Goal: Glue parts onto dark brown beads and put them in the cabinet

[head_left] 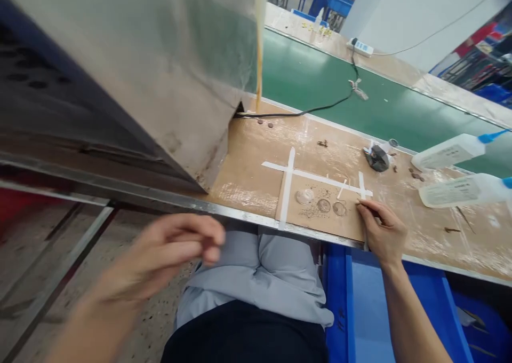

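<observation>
My left hand (180, 245) is in the air over the table's front edge, left of my lap. It is blurred, its fingers curled in towards the thumb; whether anything is between them I cannot make out. At the right side of a taped cardboard piece (292, 213), my right hand (382, 227) is closed in a pinch, the fingertips on something small and dark, too small to name. Left of those fingertips lie two small ring-like pieces (340, 208) and a clear round piece (304, 196), with dark specks around them. A short white stick (341, 189) rests just behind.
A large metal housing (192, 85) stands at the left. White bottles with blue tips (464, 189) lean in from the right. A black crumpled bundle (377, 157) sits behind my right hand. A black cable (296, 113) crosses towards the green belt (320, 80). Blue bins (368, 299) are below the table.
</observation>
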{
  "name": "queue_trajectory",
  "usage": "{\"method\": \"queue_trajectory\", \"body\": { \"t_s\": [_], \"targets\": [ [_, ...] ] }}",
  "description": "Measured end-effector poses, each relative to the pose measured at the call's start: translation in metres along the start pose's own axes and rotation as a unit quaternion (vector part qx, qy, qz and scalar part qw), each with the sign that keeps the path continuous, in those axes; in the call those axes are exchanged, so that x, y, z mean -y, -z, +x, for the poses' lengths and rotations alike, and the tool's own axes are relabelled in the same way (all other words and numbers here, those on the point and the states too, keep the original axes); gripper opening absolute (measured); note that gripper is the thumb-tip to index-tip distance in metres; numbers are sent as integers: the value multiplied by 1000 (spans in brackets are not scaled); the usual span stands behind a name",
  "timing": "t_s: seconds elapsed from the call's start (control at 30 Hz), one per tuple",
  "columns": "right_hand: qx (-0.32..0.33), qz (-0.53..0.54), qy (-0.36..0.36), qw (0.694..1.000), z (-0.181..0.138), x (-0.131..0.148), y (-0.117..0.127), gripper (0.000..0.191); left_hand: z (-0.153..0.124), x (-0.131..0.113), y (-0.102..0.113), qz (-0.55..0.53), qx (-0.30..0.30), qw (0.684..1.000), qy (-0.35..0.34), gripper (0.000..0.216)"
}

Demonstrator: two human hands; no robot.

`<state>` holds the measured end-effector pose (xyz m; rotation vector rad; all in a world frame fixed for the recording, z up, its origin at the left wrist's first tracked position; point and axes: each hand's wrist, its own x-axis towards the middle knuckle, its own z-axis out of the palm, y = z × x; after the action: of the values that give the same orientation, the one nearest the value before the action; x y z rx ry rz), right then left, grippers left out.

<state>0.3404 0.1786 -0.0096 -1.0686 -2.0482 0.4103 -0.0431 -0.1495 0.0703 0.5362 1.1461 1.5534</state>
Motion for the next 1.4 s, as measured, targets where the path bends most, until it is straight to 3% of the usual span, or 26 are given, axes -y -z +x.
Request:
{"method": "queue_trajectory", "body": {
  "t_s": [0.07,0.13,0.23,0.47,0.67,0.8,0.9,1.17,1.4],
  "targets": [
    [-22,-11,-1,1000,-1,0,0,33,8,26,-18,-126,65,988,59,20],
    [-31,-16,-2,999,-2,2,-1,33,26,48,-38,-231,63,969,58,23],
    [-18,-16,-1,1000,-3,7,-3,33,49,66,-56,-291,65,952,64,23],
    [-38,-31,-9,999,-5,20,-7,29,69,70,-47,-277,100,953,77,22],
    [-81,60,-24,995,0,77,-5,25,90,68,-52,-242,106,964,38,28],
    [-19,106,16,994,8,122,-16,15,102,69,-52,-231,95,968,15,20],
    [43,98,65,992,15,139,-29,8,106,73,-53,-243,83,966,-1,19],
    [99,57,141,983,24,148,-46,14,103,79,-57,-247,78,966,-18,20],
    [106,13,157,982,19,151,-48,14,103,81,-56,-252,92,963,-24,20]
  ]
}}
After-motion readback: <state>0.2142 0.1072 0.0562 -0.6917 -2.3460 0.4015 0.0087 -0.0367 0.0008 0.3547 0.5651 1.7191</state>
